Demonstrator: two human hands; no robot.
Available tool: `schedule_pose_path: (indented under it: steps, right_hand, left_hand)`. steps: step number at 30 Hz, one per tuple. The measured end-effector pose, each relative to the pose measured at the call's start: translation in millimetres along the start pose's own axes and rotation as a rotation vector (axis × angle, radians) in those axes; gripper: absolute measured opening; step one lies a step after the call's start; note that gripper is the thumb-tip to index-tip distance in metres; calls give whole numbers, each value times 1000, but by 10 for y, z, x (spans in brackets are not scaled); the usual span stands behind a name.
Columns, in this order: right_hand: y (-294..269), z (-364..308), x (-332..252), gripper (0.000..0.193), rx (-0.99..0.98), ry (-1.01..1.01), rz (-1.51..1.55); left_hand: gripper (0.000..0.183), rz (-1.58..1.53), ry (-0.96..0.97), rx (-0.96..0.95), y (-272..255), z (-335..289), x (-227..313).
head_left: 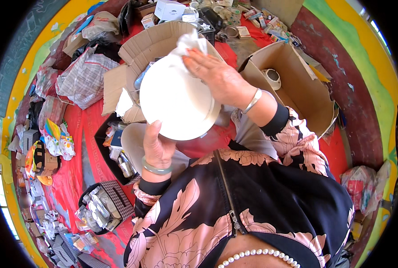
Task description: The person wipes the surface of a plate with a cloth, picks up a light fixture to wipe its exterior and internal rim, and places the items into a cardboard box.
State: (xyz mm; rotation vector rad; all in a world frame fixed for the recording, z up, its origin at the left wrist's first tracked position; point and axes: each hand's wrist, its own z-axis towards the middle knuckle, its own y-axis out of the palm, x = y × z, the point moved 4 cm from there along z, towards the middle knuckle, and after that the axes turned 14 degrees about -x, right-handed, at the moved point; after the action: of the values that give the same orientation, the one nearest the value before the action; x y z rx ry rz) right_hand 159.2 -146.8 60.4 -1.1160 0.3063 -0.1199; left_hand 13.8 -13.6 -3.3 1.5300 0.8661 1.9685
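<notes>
My left hand (157,149) grips the lower edge of a large round white dish (172,96), thumb lying over its near side. The dish is tilted in front of me, above my lap; whether it is a bowl or a lid I cannot tell. At its upper right rim my right hand (219,82) presses a crumpled white tissue or cloth (192,43), with the fingers closed over it. Behind the dish stands an opened cardboard box (147,42), its contents mostly hidden.
On the right, a larger cardboard box (292,89) holds a white round object (271,79). A black bin (105,134) of small items and a checked basket (118,201) of clear packages stand on the left. A plaid bag (87,78) and loose goods line the red floor covering (73,129).
</notes>
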Motion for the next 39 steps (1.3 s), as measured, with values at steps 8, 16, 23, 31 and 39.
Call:
schedule_pose_path:
  steps: [8,16,23,31,39]
  right_hand:
    - [-239,-372,295,25,478,287,372]
    - [-289,168,-113,21,375,94,516]
    - [-106,293,-713,22,118,-283,554]
    - [-2,31,-890,13,-211,-403,472]
    - [-156,-52,-735,29,-184,-457,204]
  left_hand:
    - [67,-41,91,-4,-82,33,109]
    - [72,-110,-45,-129,-8,33,-115]
    - [82,-24,-7,-117,62,32,-146]
    - [83,-265,109,-214,-137,9,-4]
    - [65,-135,137,3,-21,60,70]
